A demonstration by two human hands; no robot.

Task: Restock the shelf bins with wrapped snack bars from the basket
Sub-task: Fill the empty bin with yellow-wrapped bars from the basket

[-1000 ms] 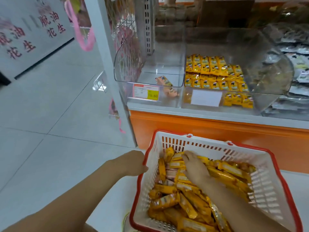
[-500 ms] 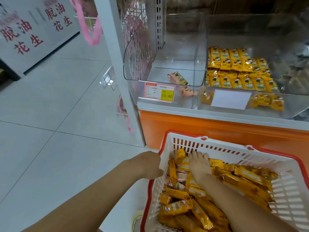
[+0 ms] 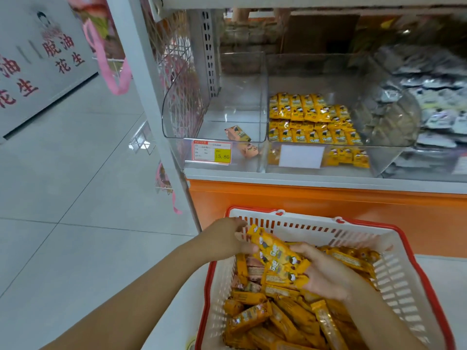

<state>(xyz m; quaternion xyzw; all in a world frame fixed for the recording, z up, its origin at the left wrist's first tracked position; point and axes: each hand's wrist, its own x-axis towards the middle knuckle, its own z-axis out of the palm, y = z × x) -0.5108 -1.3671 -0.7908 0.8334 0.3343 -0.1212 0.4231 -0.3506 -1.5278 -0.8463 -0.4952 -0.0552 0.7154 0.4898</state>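
Red characters 脱油花生 (image 3: 63, 54) mark the grey wall (image 3: 38, 102) at ten o'clock. The left hand (image 3: 226, 236) pinches one end of a bunch of yellow wrapped snack bars (image 3: 275, 258). At twelve o'clock a yellow price label (image 3: 222, 156) reads 15.80. The right hand (image 3: 326, 274) cups the bunch with curled fingers (image 3: 303, 248) over the red-rimmed white plastic basket (image 3: 394, 248).

I see a basket (image 3: 394, 269) of matt white perforated plastic with a smooth red rim. The snack bars (image 3: 290, 317) wear shiny, crinkled film wrappers. The bins (image 3: 240, 79) are clear, glossy plastic (reflections smear them), the price tag (image 3: 211, 152) looks like paper, and the floor (image 3: 75, 185) is polished tile.
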